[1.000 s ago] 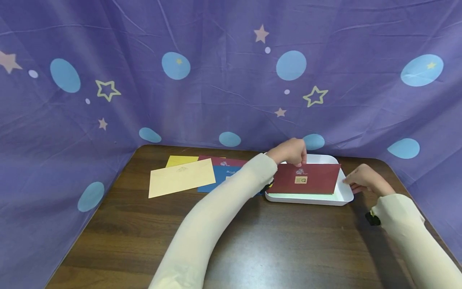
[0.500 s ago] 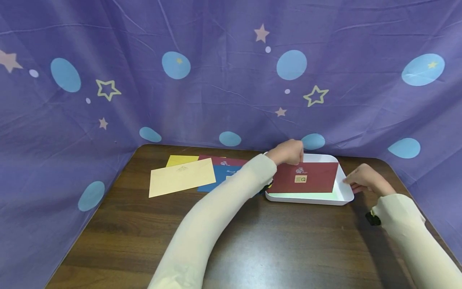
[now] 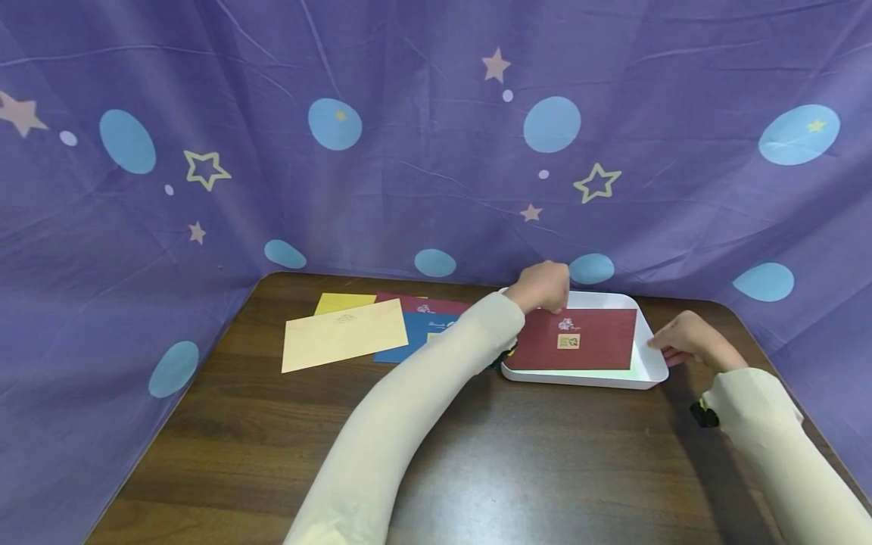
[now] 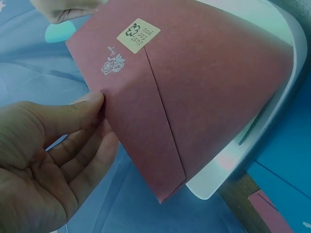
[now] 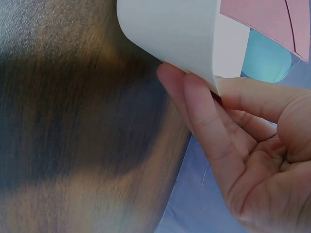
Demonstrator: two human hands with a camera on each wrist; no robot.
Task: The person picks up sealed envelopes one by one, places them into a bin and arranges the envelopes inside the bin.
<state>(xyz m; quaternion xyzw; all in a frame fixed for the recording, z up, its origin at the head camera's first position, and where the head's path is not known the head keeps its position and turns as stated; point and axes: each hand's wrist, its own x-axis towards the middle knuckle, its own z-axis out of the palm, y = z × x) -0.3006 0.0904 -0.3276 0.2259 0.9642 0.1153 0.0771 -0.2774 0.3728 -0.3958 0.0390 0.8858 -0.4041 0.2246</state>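
My left hand pinches the far edge of a dark red envelope, thumb on the printed face. A rose print and a cream sticker mark that envelope, seen closely in the left wrist view. It lies tilted over a white tray, its near edge inside the tray's front rim. Something pale green shows beneath it. My right hand holds the tray's right rim; in the right wrist view the thumb sits inside the wall and fingers outside.
Left of the tray lie a cream envelope, a yellow envelope, another dark red envelope and a blue envelope, overlapping. A purple patterned curtain hangs behind the wooden table. My left forearm covers part of the pile.
The left hand has shifted slightly left with the dark red envelope, whose near edge now sits a little lower over the tray. The right hand stays on the tray rim.
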